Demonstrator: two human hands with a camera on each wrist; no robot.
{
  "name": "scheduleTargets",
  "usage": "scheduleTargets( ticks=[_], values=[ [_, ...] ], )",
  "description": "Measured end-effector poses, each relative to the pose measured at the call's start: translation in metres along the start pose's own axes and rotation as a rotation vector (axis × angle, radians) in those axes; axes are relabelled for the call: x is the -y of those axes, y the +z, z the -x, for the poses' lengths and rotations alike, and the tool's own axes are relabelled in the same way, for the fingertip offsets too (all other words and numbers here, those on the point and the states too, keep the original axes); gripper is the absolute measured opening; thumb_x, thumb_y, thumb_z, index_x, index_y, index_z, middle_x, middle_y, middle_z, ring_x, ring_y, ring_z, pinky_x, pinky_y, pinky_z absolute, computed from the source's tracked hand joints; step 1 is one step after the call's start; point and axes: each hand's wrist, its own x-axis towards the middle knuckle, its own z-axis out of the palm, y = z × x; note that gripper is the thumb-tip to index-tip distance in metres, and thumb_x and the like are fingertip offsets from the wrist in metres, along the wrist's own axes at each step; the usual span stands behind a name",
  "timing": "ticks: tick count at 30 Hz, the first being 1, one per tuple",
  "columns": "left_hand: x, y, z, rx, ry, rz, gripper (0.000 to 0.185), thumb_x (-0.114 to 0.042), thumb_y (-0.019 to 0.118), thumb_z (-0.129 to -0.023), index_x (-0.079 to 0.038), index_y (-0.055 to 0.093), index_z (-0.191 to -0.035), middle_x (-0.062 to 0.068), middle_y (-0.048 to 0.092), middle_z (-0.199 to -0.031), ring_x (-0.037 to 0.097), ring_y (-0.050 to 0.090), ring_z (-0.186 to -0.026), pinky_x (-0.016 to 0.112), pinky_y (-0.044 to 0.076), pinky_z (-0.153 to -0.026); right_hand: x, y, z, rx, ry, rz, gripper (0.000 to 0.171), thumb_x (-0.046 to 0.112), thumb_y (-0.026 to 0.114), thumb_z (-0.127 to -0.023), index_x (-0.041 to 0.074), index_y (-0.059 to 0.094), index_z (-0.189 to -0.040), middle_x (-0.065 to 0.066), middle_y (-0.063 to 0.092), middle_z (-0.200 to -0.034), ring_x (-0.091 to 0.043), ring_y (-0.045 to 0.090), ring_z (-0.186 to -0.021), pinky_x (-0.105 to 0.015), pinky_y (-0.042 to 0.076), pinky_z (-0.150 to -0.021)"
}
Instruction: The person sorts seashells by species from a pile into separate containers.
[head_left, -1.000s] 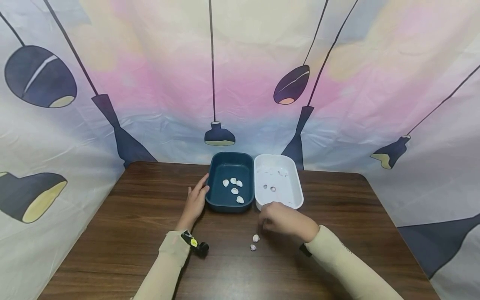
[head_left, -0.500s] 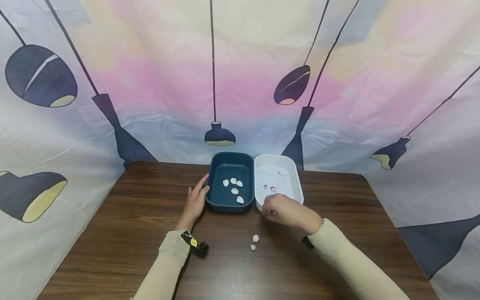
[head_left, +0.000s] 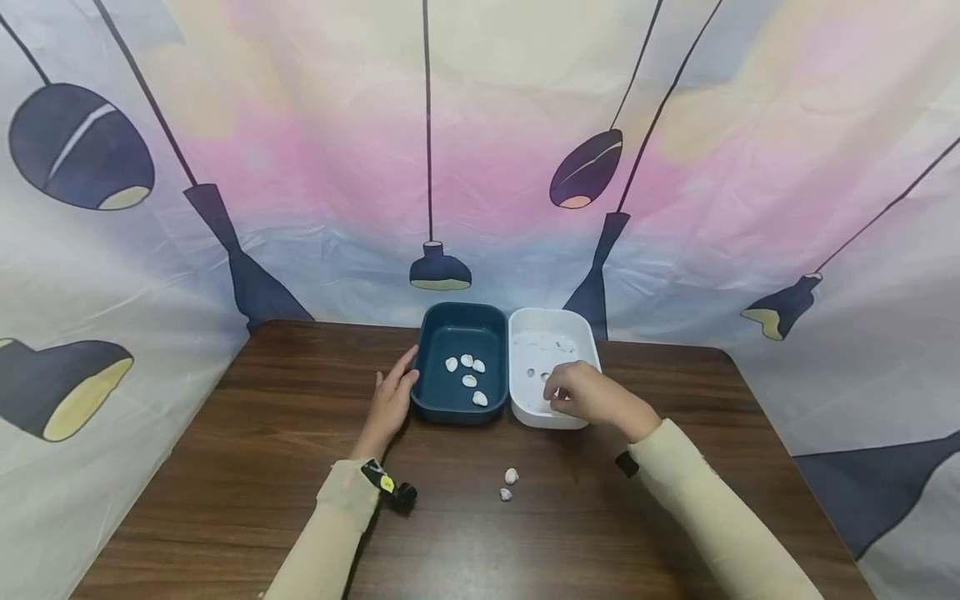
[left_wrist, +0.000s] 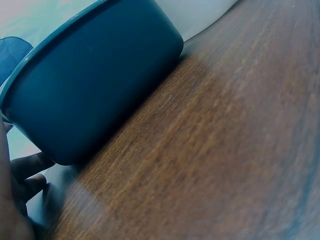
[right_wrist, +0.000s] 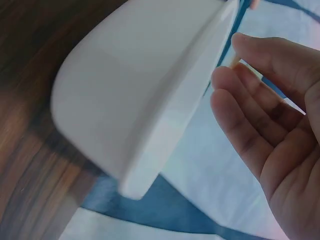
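A dark teal tray holding several white shells stands beside a white tray with a few small shells. My left hand lies open on the table, its fingers against the left wall of the teal tray. My right hand hovers over the front part of the white tray. In the right wrist view the fingers are loosely spread and nothing shows between them. Two small shells lie loose on the wooden table in front of the trays.
A printed cloth backdrop with lamp shapes surrounds the table on three sides. A small black device with a yellow mark sits at my left wrist. The table's front edge runs below my forearms.
My right hand rose from beside the loose shells on the table and moved away from me to above the white tray. The left hand and both trays stayed put.
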Motion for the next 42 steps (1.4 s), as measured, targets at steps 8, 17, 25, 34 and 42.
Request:
scheduleTargets(
  ticks=[8,17,25,34,42],
  values=[
    [0.000,-0.002,-0.001,0.009,0.002,0.006,0.052,-0.031,0.042,-0.115,-0.023,0.038,-0.166,0.008,0.039,-0.167,0.037,0.032,-0.155,0.053,-0.012,-0.129,-0.019,0.005,-0.007,0.016,0.100,-0.011,0.011,-0.009,0.079,-0.084,0.001,0.079,-0.089,-0.007,0.077,-0.093,-0.021,0.070,-0.085,-0.036,0.060,-0.078],
    [0.002,-0.001,-0.001,0.002,0.010,-0.004,0.052,-0.029,0.041,-0.115,-0.023,0.037,-0.166,0.010,0.039,-0.167,0.039,0.034,-0.154,0.054,-0.011,-0.128,-0.037,0.015,-0.019,0.048,0.134,0.015,0.012,-0.009,0.078,-0.083,0.002,0.078,-0.082,-0.003,0.076,-0.084,-0.015,0.064,-0.077,-0.036,0.058,-0.076],
    [0.001,0.000,-0.002,0.001,0.013,-0.005,0.052,-0.031,0.041,-0.115,-0.023,0.037,-0.166,0.010,0.039,-0.167,0.038,0.034,-0.154,0.054,-0.012,-0.128,-0.041,0.019,-0.024,0.081,0.225,0.006,0.016,-0.006,0.076,-0.089,0.004,0.075,-0.077,-0.001,0.073,-0.080,-0.015,0.059,-0.076,-0.041,0.055,-0.083],
    [0.001,0.001,-0.002,-0.003,0.027,-0.003,0.052,-0.027,0.043,-0.115,-0.021,0.038,-0.166,0.012,0.041,-0.166,0.040,0.036,-0.153,0.056,-0.011,-0.128,-0.049,0.026,-0.029,0.140,0.369,0.047,0.014,-0.002,0.075,-0.094,0.006,0.077,-0.082,-0.003,0.076,-0.088,-0.019,0.065,-0.083,-0.043,0.056,-0.093],
    [0.000,0.000,-0.002,-0.002,0.023,-0.005,0.052,-0.025,0.043,-0.115,-0.021,0.038,-0.166,0.011,0.040,-0.167,0.038,0.034,-0.154,0.055,-0.011,-0.128,-0.046,0.027,-0.029,0.158,0.420,0.080,0.022,-0.009,0.068,-0.091,-0.001,0.076,-0.110,-0.018,0.071,-0.110,-0.034,0.066,-0.109,-0.047,0.054,-0.100]
  ],
)
